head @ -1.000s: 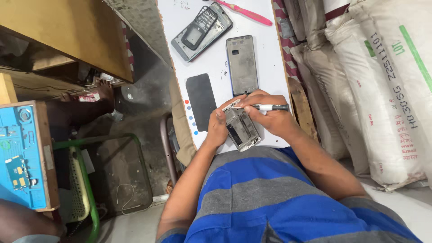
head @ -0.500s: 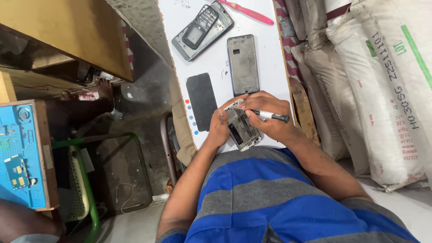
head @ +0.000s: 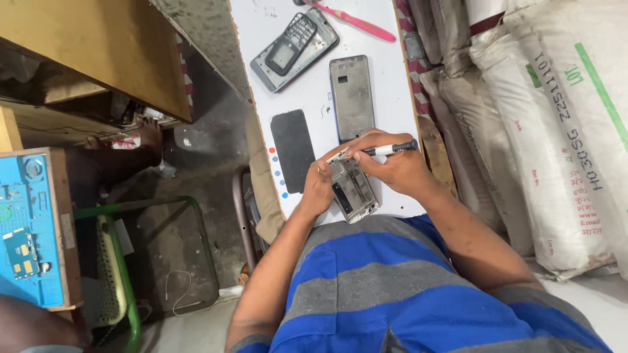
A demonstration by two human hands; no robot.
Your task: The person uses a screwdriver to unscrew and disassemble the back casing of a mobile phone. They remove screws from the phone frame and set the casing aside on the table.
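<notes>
An opened phone body point(head: 354, 190) with its insides showing lies at the near edge of the narrow white table point(head: 392, 85). My left hand point(head: 318, 187) grips its left side. My right hand point(head: 390, 167) holds a small black-handled screwdriver point(head: 392, 148), its tip set on the top corner of the phone. A grey phone frame point(head: 352, 97) lies just beyond my hands, and a black screen panel point(head: 292, 150) lies to the left of them.
At the far end of the table a keypad phone point(head: 290, 44) rests on another phone frame point(head: 313, 55), beside a pink toothbrush point(head: 360, 21). White sacks point(head: 556, 131) are piled on the right. A blue repair mat point(head: 26, 229) and a green chair frame point(head: 127, 261) stand on the left.
My right hand has shifted the screwdriver slightly on the top of the phone. My left hand keeps its hold on the phone body.
</notes>
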